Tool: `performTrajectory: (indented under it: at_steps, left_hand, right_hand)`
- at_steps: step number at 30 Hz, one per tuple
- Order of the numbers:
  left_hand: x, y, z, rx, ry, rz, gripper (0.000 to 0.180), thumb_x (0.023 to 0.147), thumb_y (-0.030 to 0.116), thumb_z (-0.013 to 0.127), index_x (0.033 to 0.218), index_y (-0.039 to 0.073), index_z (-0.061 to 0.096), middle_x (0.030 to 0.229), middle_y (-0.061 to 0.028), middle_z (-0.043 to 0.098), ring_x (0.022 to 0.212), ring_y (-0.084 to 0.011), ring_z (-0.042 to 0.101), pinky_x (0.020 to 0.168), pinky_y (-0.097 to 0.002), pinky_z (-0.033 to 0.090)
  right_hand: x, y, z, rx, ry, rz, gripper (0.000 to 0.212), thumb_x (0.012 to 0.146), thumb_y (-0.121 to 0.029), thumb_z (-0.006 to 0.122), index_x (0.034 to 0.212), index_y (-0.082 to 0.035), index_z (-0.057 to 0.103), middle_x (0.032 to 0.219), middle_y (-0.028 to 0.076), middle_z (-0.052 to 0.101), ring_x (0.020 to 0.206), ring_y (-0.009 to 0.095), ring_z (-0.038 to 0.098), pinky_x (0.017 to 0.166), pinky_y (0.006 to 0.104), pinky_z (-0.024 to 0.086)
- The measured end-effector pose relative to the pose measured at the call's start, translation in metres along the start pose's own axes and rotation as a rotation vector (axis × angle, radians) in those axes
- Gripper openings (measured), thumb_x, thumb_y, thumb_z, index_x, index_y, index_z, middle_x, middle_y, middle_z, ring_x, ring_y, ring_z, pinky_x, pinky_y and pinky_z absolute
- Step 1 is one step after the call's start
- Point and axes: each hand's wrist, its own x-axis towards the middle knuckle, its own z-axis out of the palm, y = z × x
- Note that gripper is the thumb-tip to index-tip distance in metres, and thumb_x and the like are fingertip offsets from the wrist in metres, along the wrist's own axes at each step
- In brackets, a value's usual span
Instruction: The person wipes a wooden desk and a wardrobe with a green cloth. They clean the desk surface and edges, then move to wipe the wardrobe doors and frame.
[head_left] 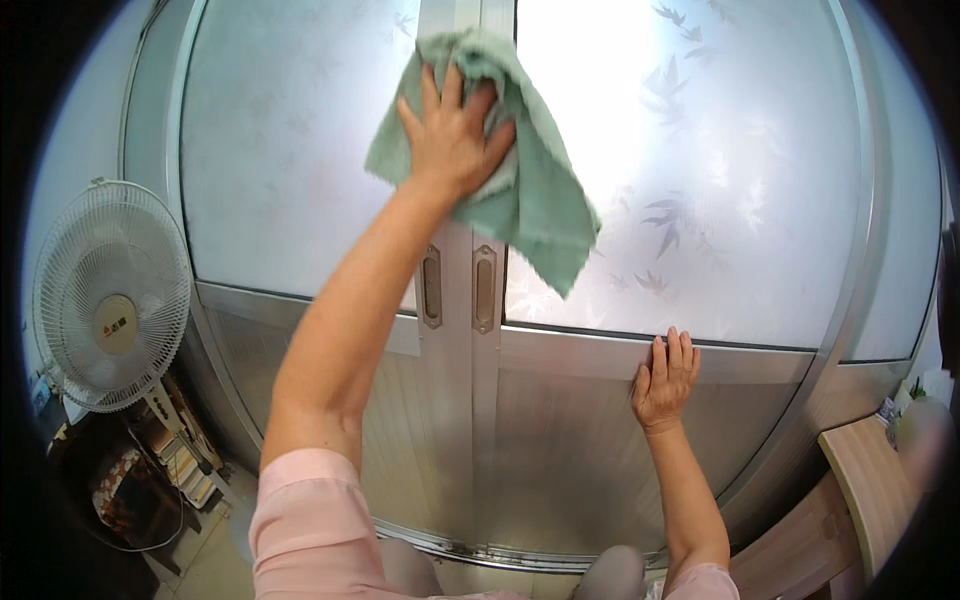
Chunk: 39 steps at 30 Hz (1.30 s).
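Note:
My left hand [450, 135] is raised high, pressing a green cloth [545, 215] against the middle frame of a pair of sliding doors. Its fingers are spread over the bunched part of the cloth, and one corner hangs loose over the edge of the right pane. The right frosted pane [600, 130] bears a leaf pattern. Lower down, my right hand [665, 385] rests flat on the right door's metal crossbar [560, 350], its fingers pointing up and holding nothing. Two recessed handles, one on the left door [431, 287] and one on the right door [484, 288], sit below the cloth.
A white fan [113, 295] stands at the left, above a dark shelf with books [185, 470]. At the right is a wooden cabinet [870, 480] with small items on top. The door track [500, 557] runs along the tiled floor near my knees.

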Motion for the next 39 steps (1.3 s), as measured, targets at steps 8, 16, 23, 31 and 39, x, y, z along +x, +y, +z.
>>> performTrajectory:
  at_steps: [8,16,23,31,39]
  left_hand:
    - [-0.006,-0.025,0.014,0.134,-0.041,0.028,0.053,0.084,0.046,0.061,0.123,0.011,0.057,0.144,-0.0184,0.034,0.135,-0.0496,0.024,0.102,-0.0682,0.019]
    - [-0.197,0.029,-0.041,-0.253,-0.218,-0.029,0.053,0.086,0.036,0.057,0.130,0.006,0.052,0.143,-0.0249,0.036,0.137,-0.0551,0.020,0.106,-0.0722,0.012]
    - [-0.294,0.034,-0.073,-0.215,-0.386,-0.227,0.058,0.092,0.039,0.048,0.141,0.007,0.042,0.148,-0.0182,0.035,0.140,-0.0436,0.022,0.112,-0.0639,0.006]
    - [-0.130,-0.215,0.060,-0.666,0.187,-0.450,0.056,0.094,0.036,0.043,0.143,0.011,0.035,0.148,-0.0086,0.034,0.141,-0.0377,0.017,0.109,-0.0667,0.009]
    - [-0.134,-0.135,0.004,0.180,-0.258,-0.227,0.073,0.081,0.043,0.059,0.144,0.014,0.036,0.150,-0.0127,0.029,0.140,-0.0419,0.017,0.107,-0.0714,0.008]
  right_hand:
    - [-0.001,-0.002,0.008,0.016,0.012,0.000,0.042,0.096,-0.024,0.045,0.131,-0.004,0.053,0.139,0.018,0.049,0.131,0.037,0.042,0.112,0.0496,0.023]
    - [-0.003,0.002,0.008,0.029,0.022,0.003,0.041,0.096,-0.026,0.046,0.130,-0.005,0.055,0.139,0.016,0.050,0.132,0.036,0.042,0.112,0.0492,0.023]
    - [-0.003,0.005,0.008,0.009,-0.008,-0.010,0.040,0.094,-0.022,0.047,0.127,-0.002,0.056,0.138,0.018,0.050,0.132,0.037,0.042,0.113,0.0497,0.023]
    - [-0.002,-0.005,0.013,0.042,0.012,-0.014,0.040,0.094,-0.021,0.047,0.128,-0.001,0.054,0.138,0.021,0.050,0.131,0.041,0.042,0.112,0.0525,0.023]
    - [-0.006,0.008,0.010,-0.027,0.005,-0.050,0.042,0.097,-0.024,0.043,0.131,-0.001,0.051,0.139,0.021,0.048,0.130,0.042,0.042,0.111,0.0529,0.023]
